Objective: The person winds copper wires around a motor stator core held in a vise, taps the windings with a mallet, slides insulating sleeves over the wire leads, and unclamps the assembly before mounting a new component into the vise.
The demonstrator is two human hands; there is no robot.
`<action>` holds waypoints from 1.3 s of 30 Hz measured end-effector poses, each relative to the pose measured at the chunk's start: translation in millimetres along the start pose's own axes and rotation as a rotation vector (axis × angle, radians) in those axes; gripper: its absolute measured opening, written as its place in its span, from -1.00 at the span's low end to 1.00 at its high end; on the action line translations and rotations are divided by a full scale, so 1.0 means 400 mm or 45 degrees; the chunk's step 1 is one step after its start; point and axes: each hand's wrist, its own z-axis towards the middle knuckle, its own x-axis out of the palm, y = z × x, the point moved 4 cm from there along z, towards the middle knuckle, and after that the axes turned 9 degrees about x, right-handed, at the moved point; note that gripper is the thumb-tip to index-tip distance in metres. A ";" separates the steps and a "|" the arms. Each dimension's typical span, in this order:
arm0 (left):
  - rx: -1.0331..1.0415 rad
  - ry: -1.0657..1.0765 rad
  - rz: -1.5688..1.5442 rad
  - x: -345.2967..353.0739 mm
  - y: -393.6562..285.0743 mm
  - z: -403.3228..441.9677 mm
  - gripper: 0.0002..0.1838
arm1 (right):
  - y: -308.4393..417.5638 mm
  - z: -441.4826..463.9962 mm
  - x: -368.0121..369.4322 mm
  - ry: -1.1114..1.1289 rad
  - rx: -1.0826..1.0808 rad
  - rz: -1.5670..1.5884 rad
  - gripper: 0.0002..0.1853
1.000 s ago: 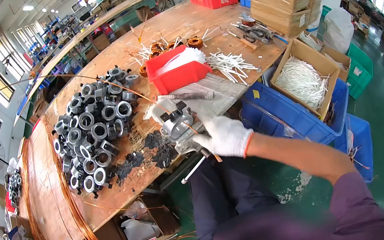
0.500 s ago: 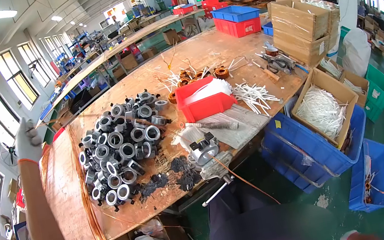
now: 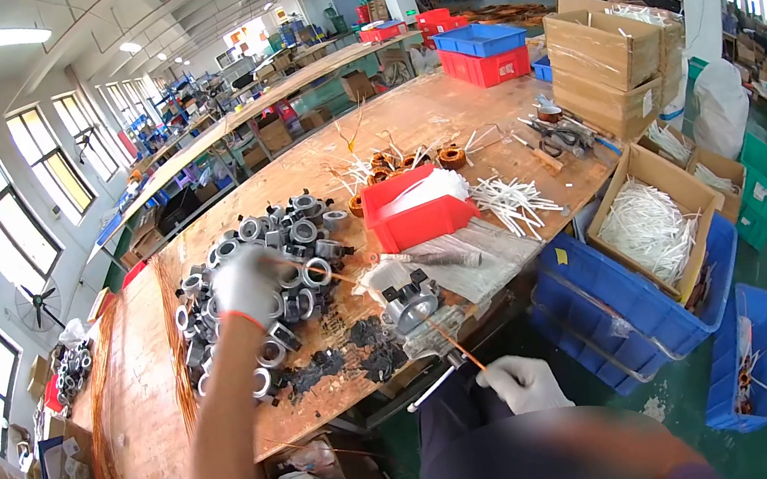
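My left hand (image 3: pixel 246 281), in a white glove with an orange cuff, is over the pile of grey rings with black fittings (image 3: pixel 285 307). It is blurred, its fingers closed around a copper wire that runs right towards the clamped ring. My right hand (image 3: pixel 524 383), also gloved, is low in front of the bench, pinching the end of a copper wire (image 3: pixel 460 346). This wire leads up to a grey ring with black tabs (image 3: pixel 412 304), held in a vise (image 3: pixel 435 334) at the bench edge.
A red bin (image 3: pixel 416 224) with white sleeves stands behind the vise, beside loose white tubes (image 3: pixel 514 202) and copper coils (image 3: pixel 451 157). Long copper wires (image 3: pixel 104 438) hang over the left edge. Blue crates (image 3: pixel 599 315) and a box of white strips (image 3: pixel 646 221) stand right.
My left hand has swung from the far left, raised, to over the ring pile. My right hand has come up from the lower edge and taken hold of the wire by the vise.
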 end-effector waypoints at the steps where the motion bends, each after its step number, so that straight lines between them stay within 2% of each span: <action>1: -0.305 -0.046 -0.286 -0.042 0.115 0.015 -0.87 | -0.016 -0.033 -0.027 -0.062 -0.221 -0.261 -0.81; 2: -0.095 -0.133 -0.103 -0.120 0.248 0.031 -0.85 | -0.038 -0.073 -0.057 -0.121 -0.442 -0.523 -0.86; 3: 0.052 -0.420 -0.036 -0.209 0.395 0.028 -0.84 | -0.089 -0.111 -0.099 -0.121 -0.402 -0.699 -0.87; 4: -0.071 -0.392 -0.220 -0.320 0.535 0.034 -0.90 | -0.147 -0.152 -0.152 -0.120 -0.362 -0.874 -0.87; 5: -0.201 -0.378 -0.396 -0.431 0.669 0.038 -0.88 | -0.213 -0.194 -0.217 -0.174 -0.286 -0.944 -0.86; 6: -0.454 -0.480 -0.692 -0.554 0.733 0.025 -0.89 | -0.268 -0.231 -0.279 -0.229 -0.210 -1.017 -0.83; 7: -0.609 -0.628 -0.919 -0.660 0.745 0.008 -0.90 | -0.292 -0.265 -0.328 -0.286 -0.079 -1.041 -0.82; 8: -0.635 -0.719 -1.041 -0.757 0.753 0.003 -0.91 | -0.312 -0.298 -0.374 -0.345 0.054 -1.063 -0.80; 10: -0.589 -0.805 -1.194 -0.913 0.737 0.011 -0.91 | -0.355 -0.342 -0.445 -0.339 0.063 -1.127 -0.80; 11: -0.544 -0.821 -1.248 -0.980 0.710 0.019 -0.91 | -0.392 -0.352 -0.483 -0.321 0.021 -1.197 -0.81; 14: -0.407 -0.829 -1.362 -1.142 0.638 0.044 -0.89 | -0.333 -0.334 -0.499 -0.325 -0.001 -1.337 -0.80; 16: -0.326 -0.804 -1.388 -1.241 0.577 0.056 -0.86 | -0.396 -0.314 -0.516 -0.296 -0.049 -1.366 -0.76; 18: -0.272 -0.763 -1.413 -1.297 0.522 0.060 -0.84 | -0.437 -0.295 -0.521 -0.201 0.140 -1.396 -0.74; 22: -0.217 -0.553 -1.266 -1.288 0.483 0.072 -0.78 | -0.502 -0.354 -0.575 -0.159 0.338 -1.410 -0.74; 24: -0.057 -0.382 -0.368 -1.262 0.542 0.078 -0.81 | -0.522 -0.389 -0.624 -0.163 0.294 -1.504 -0.74; 26: 0.069 -0.195 0.478 -1.184 0.542 0.050 -0.86 | -0.550 -0.423 -0.668 -0.305 0.328 -1.363 -0.74; 27: 0.121 -0.139 0.884 -1.132 0.516 0.023 -0.87 | -0.565 -0.417 -0.670 -0.328 0.196 -1.368 -0.73; 28: 0.119 -0.149 1.072 -1.070 0.487 0.004 -0.88 | -0.580 -0.411 -0.668 -0.326 0.188 -1.366 -0.73; 30: 0.004 -0.173 1.085 -0.854 0.450 -0.040 -0.84 | -0.562 -0.390 -0.624 -0.333 0.387 -1.068 -0.77; 31: -0.080 -0.130 1.037 -0.752 0.440 -0.059 -0.81 | -0.520 -0.379 -0.582 -0.316 0.193 -1.152 -0.77; 32: -0.178 -0.032 0.973 -0.658 0.434 -0.085 -0.77 | -0.500 -0.373 -0.559 -0.321 0.174 -1.139 -0.77; 34: -0.335 0.239 0.954 -0.591 0.477 -0.088 -0.81 | -0.474 -0.369 -0.516 -0.211 0.193 -0.882 -0.81; 35: -0.407 0.377 0.943 -0.558 0.500 -0.092 -0.82 | -0.456 -0.368 -0.498 -0.161 0.227 -0.884 -0.82; 36: -0.483 0.423 0.908 -0.600 0.501 -0.122 -0.82 | -0.461 -0.364 -0.495 -0.151 0.215 -0.888 -0.82; 38: -0.509 0.196 0.779 -0.789 0.466 -0.149 -0.82 | -0.474 -0.373 -0.498 -0.146 0.089 -1.007 -0.81; 39: -0.488 0.057 0.694 -0.884 0.440 -0.145 -0.82 | -0.450 -0.384 -0.492 -0.134 0.131 -0.984 -0.80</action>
